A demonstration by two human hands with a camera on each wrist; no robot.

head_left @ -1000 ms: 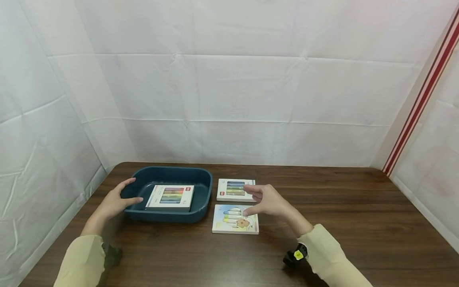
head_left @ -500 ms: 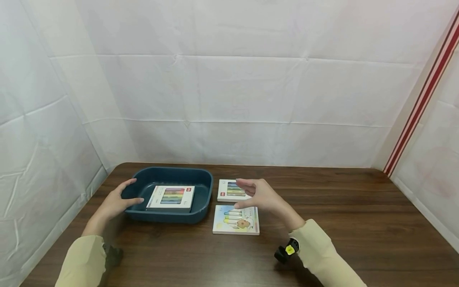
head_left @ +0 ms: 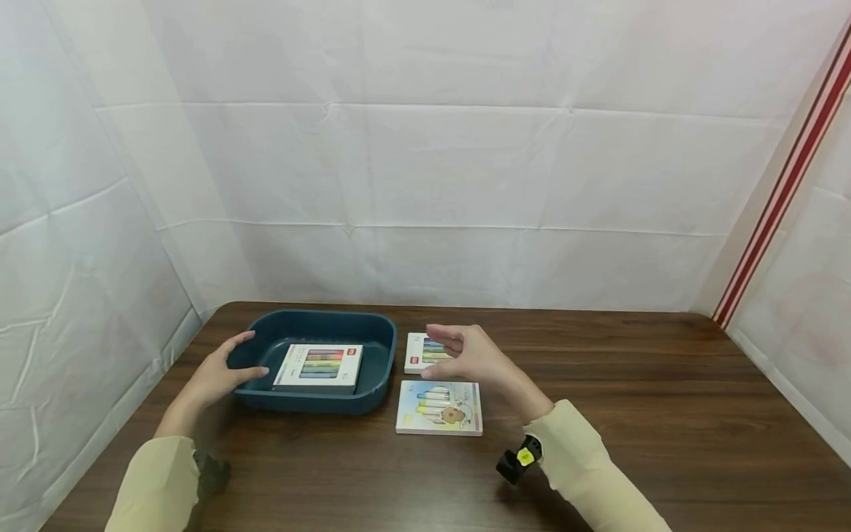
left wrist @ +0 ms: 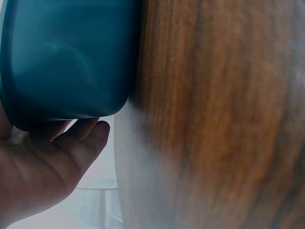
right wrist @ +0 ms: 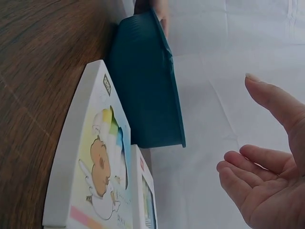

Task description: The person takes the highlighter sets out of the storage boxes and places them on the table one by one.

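The right hand (head_left: 468,355) hovers, fingers spread, over the far crayon box (head_left: 425,352) beside the blue tray (head_left: 372,332). It should probably drop thumb and fingers onto opposite edges. The left hand (head_left: 216,377) braces the tray's near-left corner.

A teal bin (head_left: 312,403) sits on dark brown wood-grain table (head_left: 631,399); both sleeves (head_left: 585,473) pale yellow.
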